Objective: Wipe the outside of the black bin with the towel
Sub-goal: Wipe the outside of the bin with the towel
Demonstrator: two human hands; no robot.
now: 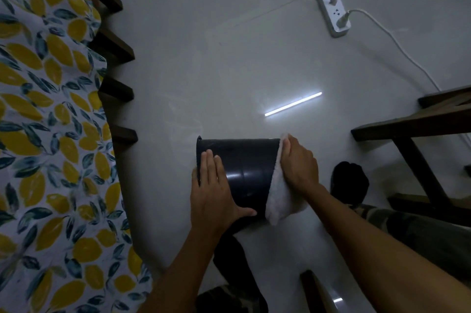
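The black bin point(248, 167) lies on its side on the grey floor, its rim to the left and its base to the right. My left hand point(216, 190) lies flat on the bin's upper side near the rim, fingers together, thumb spread along the near wall. My right hand point(298, 162) presses the white towel point(280, 198) against the bin's base end. The towel hangs down below my palm to the floor. The bin's inside is hidden.
A bed with a leaf-patterned sheet point(46, 134) and dark wooden slats runs along the left. A white power strip point(334, 13) with cables lies far right. Dark wooden furniture legs point(418, 149) stand at the right. My knees and a black sock show below.
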